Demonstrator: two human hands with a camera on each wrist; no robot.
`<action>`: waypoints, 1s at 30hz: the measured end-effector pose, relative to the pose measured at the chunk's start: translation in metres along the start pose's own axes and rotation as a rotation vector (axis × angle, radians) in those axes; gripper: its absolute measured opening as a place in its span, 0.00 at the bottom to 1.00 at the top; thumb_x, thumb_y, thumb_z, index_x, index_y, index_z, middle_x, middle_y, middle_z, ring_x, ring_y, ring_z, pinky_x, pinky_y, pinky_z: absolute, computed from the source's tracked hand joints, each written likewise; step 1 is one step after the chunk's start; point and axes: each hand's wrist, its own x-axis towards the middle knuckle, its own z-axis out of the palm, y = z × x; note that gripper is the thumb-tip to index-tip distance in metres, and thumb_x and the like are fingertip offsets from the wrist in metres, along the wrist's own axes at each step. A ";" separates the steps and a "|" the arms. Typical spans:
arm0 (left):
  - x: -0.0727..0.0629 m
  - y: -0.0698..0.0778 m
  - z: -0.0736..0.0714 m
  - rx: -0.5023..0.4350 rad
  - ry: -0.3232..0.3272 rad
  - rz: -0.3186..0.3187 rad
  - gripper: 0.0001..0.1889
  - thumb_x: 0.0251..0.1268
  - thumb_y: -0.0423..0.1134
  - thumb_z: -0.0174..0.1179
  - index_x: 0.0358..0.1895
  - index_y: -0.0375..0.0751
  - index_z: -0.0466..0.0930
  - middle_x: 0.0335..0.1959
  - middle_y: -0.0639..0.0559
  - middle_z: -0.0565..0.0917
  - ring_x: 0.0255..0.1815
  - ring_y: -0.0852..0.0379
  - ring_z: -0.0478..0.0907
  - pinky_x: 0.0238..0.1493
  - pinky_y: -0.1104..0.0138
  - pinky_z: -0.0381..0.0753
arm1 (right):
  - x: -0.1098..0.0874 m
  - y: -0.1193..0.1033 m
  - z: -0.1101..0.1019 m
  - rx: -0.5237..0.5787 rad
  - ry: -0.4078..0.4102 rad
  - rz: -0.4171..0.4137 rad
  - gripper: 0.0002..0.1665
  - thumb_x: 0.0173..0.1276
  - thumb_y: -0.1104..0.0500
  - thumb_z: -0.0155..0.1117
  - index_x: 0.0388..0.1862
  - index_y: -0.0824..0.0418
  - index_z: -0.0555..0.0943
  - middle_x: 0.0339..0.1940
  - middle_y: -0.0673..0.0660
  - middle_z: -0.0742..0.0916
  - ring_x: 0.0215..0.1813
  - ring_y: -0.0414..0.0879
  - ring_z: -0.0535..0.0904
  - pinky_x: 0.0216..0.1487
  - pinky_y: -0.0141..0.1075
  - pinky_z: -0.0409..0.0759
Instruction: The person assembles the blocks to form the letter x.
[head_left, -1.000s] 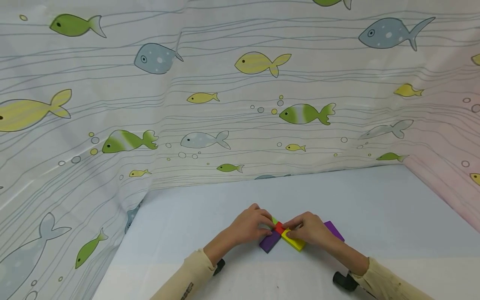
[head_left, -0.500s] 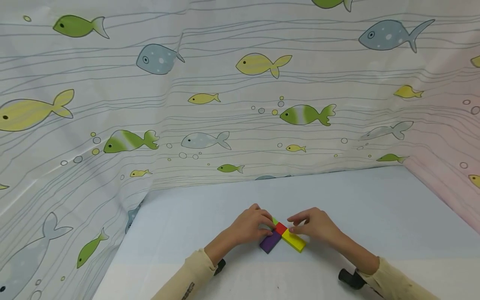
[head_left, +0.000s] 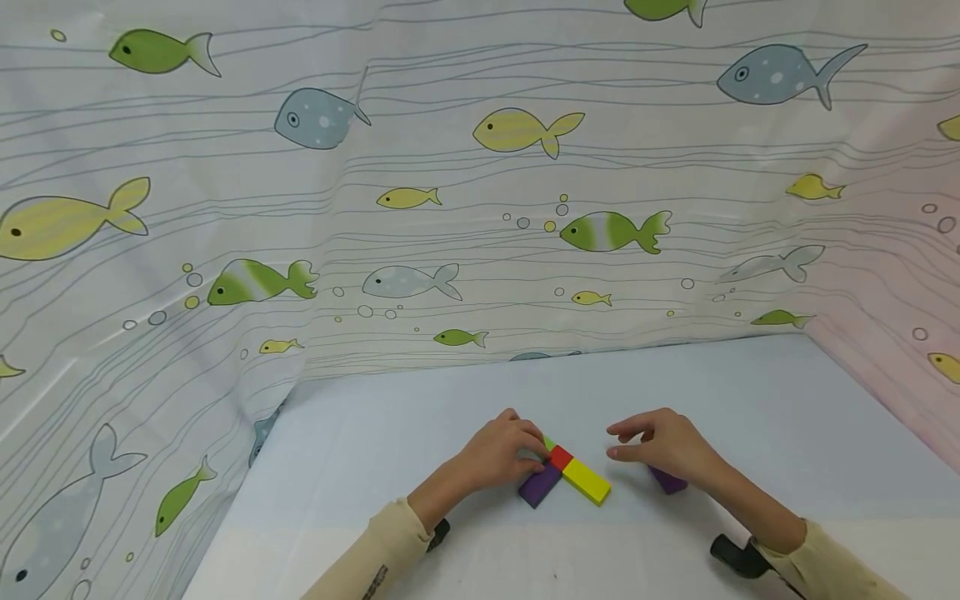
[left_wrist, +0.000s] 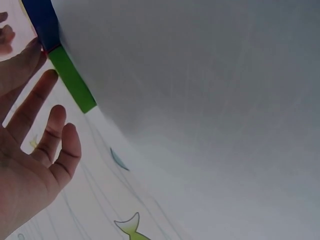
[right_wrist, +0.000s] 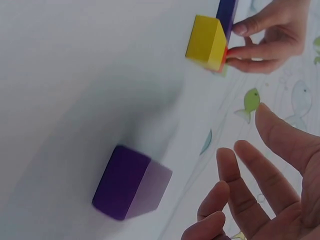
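A red block [head_left: 561,458] sits where a yellow block [head_left: 588,482], a dark purple block [head_left: 539,487] and a green block [left_wrist: 73,82] come together on the table. Thumb and fingertips of my left hand [head_left: 501,451] rest against the inner corner by the purple and green blocks, partly covering the green one in the head view. To the right, my right hand [head_left: 670,442] hovers with fingers spread and nothing between them. Behind and beneath it lies another purple block [right_wrist: 122,185], apart from the joined blocks and partly hidden in the head view.
The white table [head_left: 420,417] runs back to a curtain [head_left: 420,242] printed with fish, which hangs behind and at both sides. Dark wrist camera mounts [head_left: 738,556] are worn below the hands.
My right hand has left the yellow block and moved right, to above the separate purple block. My left hand stays on the joined blocks.
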 end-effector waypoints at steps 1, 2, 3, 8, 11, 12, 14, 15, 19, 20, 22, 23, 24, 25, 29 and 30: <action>0.000 0.000 0.000 0.000 -0.001 0.000 0.08 0.60 0.45 0.70 0.43 0.54 0.90 0.45 0.63 0.84 0.44 0.62 0.68 0.41 0.76 0.68 | -0.001 0.002 -0.002 -0.004 0.002 0.006 0.27 0.54 0.44 0.77 0.51 0.55 0.88 0.39 0.47 0.86 0.38 0.46 0.74 0.34 0.39 0.71; 0.000 0.000 0.000 -0.001 -0.001 0.001 0.08 0.60 0.45 0.70 0.43 0.54 0.90 0.45 0.63 0.84 0.44 0.62 0.68 0.41 0.76 0.68 | -0.002 0.003 -0.003 -0.004 0.003 0.012 0.28 0.54 0.44 0.77 0.51 0.55 0.87 0.40 0.47 0.87 0.39 0.46 0.74 0.33 0.39 0.71; 0.000 0.000 0.000 -0.001 -0.001 0.003 0.08 0.60 0.45 0.70 0.43 0.54 0.90 0.45 0.63 0.84 0.44 0.62 0.68 0.41 0.76 0.68 | -0.003 0.004 -0.005 -0.005 0.005 0.021 0.28 0.53 0.43 0.77 0.51 0.55 0.87 0.40 0.47 0.87 0.39 0.46 0.74 0.33 0.39 0.71; 0.000 -0.001 0.001 -0.005 -0.001 0.004 0.08 0.60 0.45 0.70 0.43 0.54 0.90 0.45 0.64 0.84 0.43 0.62 0.68 0.41 0.75 0.68 | -0.008 0.011 -0.013 -0.029 0.019 0.034 0.29 0.53 0.42 0.77 0.51 0.56 0.87 0.41 0.49 0.86 0.38 0.47 0.73 0.32 0.39 0.71; 0.000 -0.001 0.001 -0.010 -0.004 0.001 0.09 0.60 0.45 0.70 0.43 0.54 0.90 0.45 0.64 0.84 0.43 0.62 0.68 0.41 0.75 0.68 | -0.010 0.018 -0.017 -0.047 0.025 0.036 0.30 0.53 0.42 0.78 0.51 0.56 0.87 0.40 0.49 0.86 0.38 0.47 0.73 0.31 0.39 0.71; 0.000 -0.001 0.001 -0.010 -0.006 0.001 0.09 0.60 0.45 0.70 0.43 0.54 0.90 0.45 0.64 0.84 0.43 0.62 0.68 0.41 0.75 0.68 | -0.010 0.021 -0.017 -0.050 0.027 0.037 0.30 0.52 0.42 0.78 0.50 0.56 0.87 0.40 0.49 0.86 0.38 0.47 0.73 0.30 0.39 0.71; 0.000 -0.002 0.001 -0.011 -0.009 0.003 0.09 0.60 0.45 0.70 0.43 0.54 0.90 0.45 0.64 0.84 0.43 0.62 0.68 0.41 0.75 0.68 | -0.012 0.025 -0.019 -0.058 0.032 0.034 0.29 0.52 0.42 0.78 0.50 0.57 0.88 0.40 0.50 0.86 0.37 0.47 0.72 0.30 0.38 0.71; 0.000 -0.002 0.001 -0.010 -0.010 0.005 0.09 0.60 0.45 0.70 0.43 0.55 0.90 0.46 0.64 0.84 0.43 0.62 0.68 0.41 0.75 0.67 | -0.013 0.027 -0.019 -0.060 0.035 0.033 0.29 0.52 0.42 0.78 0.50 0.57 0.88 0.40 0.50 0.86 0.37 0.47 0.72 0.30 0.38 0.71; 0.000 -0.002 0.001 -0.004 -0.012 0.014 0.09 0.60 0.45 0.70 0.44 0.54 0.90 0.46 0.64 0.84 0.43 0.62 0.68 0.41 0.75 0.67 | -0.016 0.036 -0.022 -0.068 0.045 0.038 0.29 0.53 0.43 0.78 0.50 0.58 0.87 0.41 0.51 0.87 0.36 0.47 0.72 0.30 0.38 0.71; 0.000 -0.002 0.001 -0.003 -0.012 0.014 0.09 0.60 0.45 0.70 0.44 0.54 0.90 0.46 0.64 0.84 0.43 0.62 0.68 0.41 0.76 0.67 | -0.016 0.038 -0.022 -0.069 0.047 0.046 0.30 0.53 0.43 0.78 0.50 0.58 0.87 0.41 0.52 0.87 0.36 0.47 0.73 0.30 0.38 0.71; 0.000 -0.001 0.001 -0.005 -0.015 0.012 0.09 0.61 0.45 0.70 0.44 0.54 0.90 0.46 0.64 0.84 0.43 0.62 0.68 0.41 0.76 0.67 | -0.017 0.041 -0.023 -0.069 0.049 0.060 0.30 0.52 0.43 0.78 0.51 0.59 0.87 0.41 0.52 0.87 0.37 0.48 0.73 0.30 0.39 0.72; 0.000 -0.001 0.001 -0.006 -0.018 0.009 0.09 0.61 0.45 0.70 0.44 0.54 0.90 0.46 0.64 0.84 0.43 0.62 0.68 0.41 0.76 0.67 | -0.017 0.043 -0.024 -0.071 0.049 0.066 0.31 0.52 0.43 0.78 0.51 0.59 0.87 0.41 0.52 0.86 0.37 0.48 0.73 0.31 0.39 0.72; 0.000 -0.001 0.000 -0.010 -0.022 0.006 0.09 0.61 0.45 0.70 0.44 0.54 0.90 0.46 0.64 0.84 0.43 0.62 0.68 0.41 0.76 0.67 | -0.017 0.044 -0.024 -0.071 0.049 0.071 0.31 0.52 0.43 0.78 0.51 0.60 0.87 0.41 0.52 0.86 0.37 0.48 0.73 0.31 0.39 0.72; 0.000 0.000 0.000 -0.012 -0.025 0.003 0.09 0.61 0.45 0.70 0.44 0.54 0.90 0.46 0.64 0.84 0.43 0.62 0.68 0.41 0.76 0.67 | -0.018 0.045 -0.025 -0.068 0.049 0.078 0.31 0.52 0.43 0.78 0.51 0.60 0.87 0.41 0.52 0.86 0.38 0.48 0.74 0.31 0.39 0.72; 0.000 0.001 -0.003 -0.019 -0.039 -0.005 0.09 0.61 0.44 0.70 0.44 0.54 0.90 0.46 0.64 0.84 0.44 0.62 0.68 0.41 0.75 0.68 | -0.018 0.049 -0.026 -0.067 0.043 0.086 0.32 0.51 0.42 0.79 0.50 0.60 0.87 0.41 0.54 0.87 0.39 0.49 0.75 0.32 0.39 0.73; 0.000 0.001 -0.004 -0.021 -0.042 -0.006 0.09 0.61 0.44 0.70 0.44 0.54 0.90 0.46 0.64 0.84 0.43 0.62 0.68 0.41 0.75 0.68 | -0.018 0.049 -0.026 -0.063 0.041 0.090 0.32 0.51 0.42 0.79 0.50 0.60 0.87 0.42 0.55 0.87 0.40 0.49 0.76 0.33 0.39 0.73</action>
